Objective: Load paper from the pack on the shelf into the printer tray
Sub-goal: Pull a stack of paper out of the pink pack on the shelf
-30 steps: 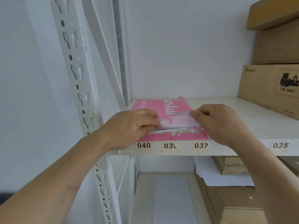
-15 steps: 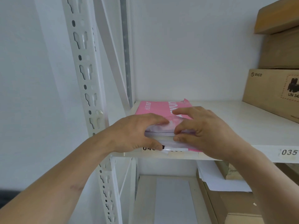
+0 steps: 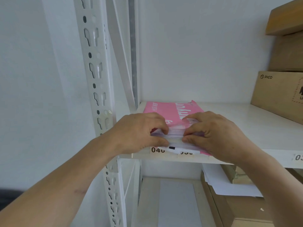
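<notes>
i am seeing the left hand (image 3: 139,133) and right hand (image 3: 213,135) both pinching a thin sheaf of white paper (image 3: 175,136) at the open near end of the pink pack (image 3: 172,112), lying on the white shelf (image 3: 246,122).

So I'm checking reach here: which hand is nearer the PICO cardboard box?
Right. The right hand grips the pink paper pack's front edge on the side toward the PICO box; the left hand is farther left.

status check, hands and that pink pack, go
Left hand and right hand both pinching white sheets at open end of pink paper pack. Pack flat on white shelf. Nothing in the way.
</notes>
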